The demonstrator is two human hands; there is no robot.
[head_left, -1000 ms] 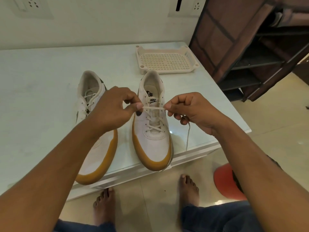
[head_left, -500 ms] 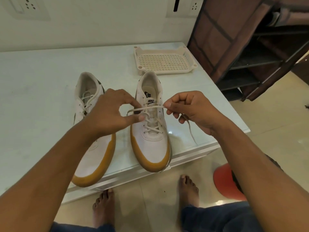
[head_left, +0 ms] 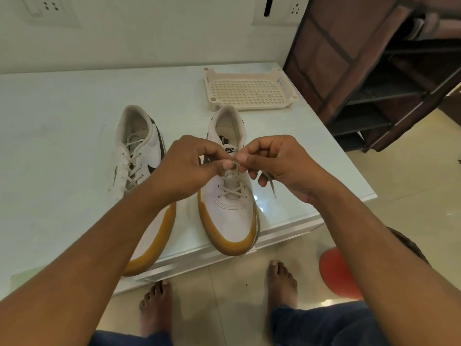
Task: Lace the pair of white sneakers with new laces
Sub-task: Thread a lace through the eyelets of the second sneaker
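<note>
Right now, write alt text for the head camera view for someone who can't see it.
A person's left hand and right hand pinch a white lace over the tongue of a white, tan-soled sneaker on a pale table. Its mate, already laced, stands alongside; a perforated cream tray sits behind them.

Laced left sneaker (head_left: 136,151) beside part-laced right sneaker (head_left: 232,218), both white, gum-soled.

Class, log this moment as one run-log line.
left hand: pinches lace | right hand: pinches lace | site: above tongue, tray-side sneaker | other sneaker: laces visible
</note>
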